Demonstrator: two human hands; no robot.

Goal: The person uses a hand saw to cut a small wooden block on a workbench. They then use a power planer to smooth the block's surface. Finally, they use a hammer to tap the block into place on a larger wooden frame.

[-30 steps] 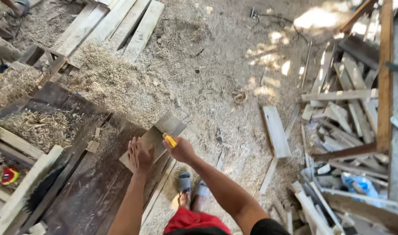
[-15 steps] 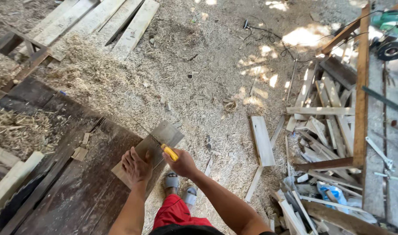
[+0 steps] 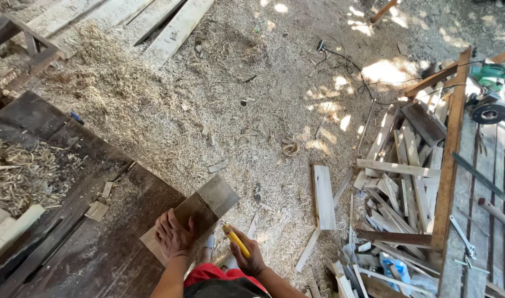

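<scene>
Hands at a board on the bench.
Head view: left hand point(image 3: 174, 236) lies flat on the board point(image 3: 194, 216), which angles up-right over the bench point(image 3: 70, 165) edge; right hand point(image 3: 247, 255), just right of it, grips a yellow-handled saw point(image 3: 236, 241).

The right hand point(image 3: 247, 255) drew the yellow-handled saw point(image 3: 236, 241) back.

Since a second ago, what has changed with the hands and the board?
The right hand with the yellow-handled saw has drawn back toward the body, off the short board; a second ago it sat against the board's edge. The left hand stays pressed flat on the board, which remains on the dark workbench. The grip on the saw is unchanged.
</scene>
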